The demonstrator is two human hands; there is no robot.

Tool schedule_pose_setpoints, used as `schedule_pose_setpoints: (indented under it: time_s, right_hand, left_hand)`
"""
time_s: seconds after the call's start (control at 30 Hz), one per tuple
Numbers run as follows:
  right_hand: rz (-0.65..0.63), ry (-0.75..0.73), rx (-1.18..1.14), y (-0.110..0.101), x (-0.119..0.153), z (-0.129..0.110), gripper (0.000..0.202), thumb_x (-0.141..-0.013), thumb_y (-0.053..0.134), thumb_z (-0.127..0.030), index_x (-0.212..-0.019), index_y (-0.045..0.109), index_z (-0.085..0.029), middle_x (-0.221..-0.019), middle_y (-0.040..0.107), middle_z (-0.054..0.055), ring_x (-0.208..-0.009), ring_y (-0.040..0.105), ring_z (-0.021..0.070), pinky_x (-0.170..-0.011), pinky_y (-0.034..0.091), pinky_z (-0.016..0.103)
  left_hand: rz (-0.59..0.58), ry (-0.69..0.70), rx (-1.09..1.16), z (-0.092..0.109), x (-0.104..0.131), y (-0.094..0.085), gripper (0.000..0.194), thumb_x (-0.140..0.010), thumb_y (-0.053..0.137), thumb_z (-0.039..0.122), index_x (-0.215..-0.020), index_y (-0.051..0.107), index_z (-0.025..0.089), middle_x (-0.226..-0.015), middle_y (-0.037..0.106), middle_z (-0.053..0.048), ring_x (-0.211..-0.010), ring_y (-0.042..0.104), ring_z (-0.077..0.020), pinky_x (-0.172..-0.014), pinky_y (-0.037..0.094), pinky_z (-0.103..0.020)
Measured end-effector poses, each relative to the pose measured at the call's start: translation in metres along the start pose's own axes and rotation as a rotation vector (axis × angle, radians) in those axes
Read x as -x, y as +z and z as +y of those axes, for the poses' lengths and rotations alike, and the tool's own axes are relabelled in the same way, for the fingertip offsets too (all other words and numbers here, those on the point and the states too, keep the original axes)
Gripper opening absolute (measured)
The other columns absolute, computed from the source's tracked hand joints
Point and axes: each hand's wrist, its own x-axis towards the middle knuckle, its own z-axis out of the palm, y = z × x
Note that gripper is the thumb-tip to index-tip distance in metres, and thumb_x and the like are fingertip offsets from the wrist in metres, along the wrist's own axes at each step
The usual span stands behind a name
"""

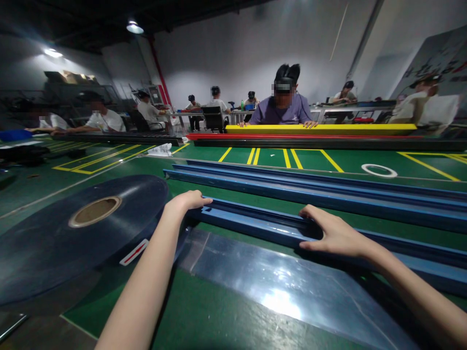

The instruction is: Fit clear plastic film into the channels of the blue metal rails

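Note:
A long blue channel profile [255, 224] lies on the green table, its open side facing up. My left hand [190, 200] closes over its left end, with the thumb along the top and the other fingers mostly hidden behind. Farther right, my right hand [333, 234] spans the same channel, fingers on the far edge and thumb on the near edge. In front of the channel, a clear plastic film strip [248, 274] lies flat and reflects light. It appears to come from the big film roll [142, 194] at the left, which has a cardboard core [95, 212].
More blue channels [292, 187] lie behind mine. A white ring [379, 170] sits beyond them. Across the table, a person in purple [282, 109] holds a yellow profile [321, 129] above red and black ones. Crumpled plastic [160, 149] lies at the left. Several people sit farther back.

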Motion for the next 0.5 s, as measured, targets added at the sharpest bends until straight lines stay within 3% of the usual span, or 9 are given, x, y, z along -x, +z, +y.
schedule_pose_setpoints:
  time_s: [0.17, 0.5]
  right_hand:
    - [0.005, -0.005, -0.010, 0.0011, -0.0003, 0.0030, 0.055, -0.062, 0.057, -0.055, -0.104, 0.046, -0.021, -0.106, 0.055, 0.009, -0.093, 0.053, 0.0264, -0.077, 0.042, 0.037]
    - [0.009, -0.014, -0.003, 0.0022, -0.0007, 0.0034, 0.055, -0.061, 0.057, -0.055, -0.102, 0.046, -0.020, -0.105, 0.055, 0.009, -0.092, 0.054, 0.0265, -0.076, 0.043, 0.037]
  left_hand:
    - [0.017, -0.046, -0.063, -0.0004, 0.0019, -0.0019, 0.044, -0.079, 0.039, 0.044, -0.097, 0.063, 0.012, -0.104, 0.063, -0.013, -0.087, 0.060, -0.0218, -0.068, 0.043, -0.025]
    - [0.017, -0.066, -0.082, -0.0013, -0.0009, -0.0006, 0.049, -0.078, 0.041, 0.049, -0.104, 0.061, 0.011, -0.111, 0.059, -0.016, -0.096, 0.058, -0.0254, -0.075, 0.043, -0.029]
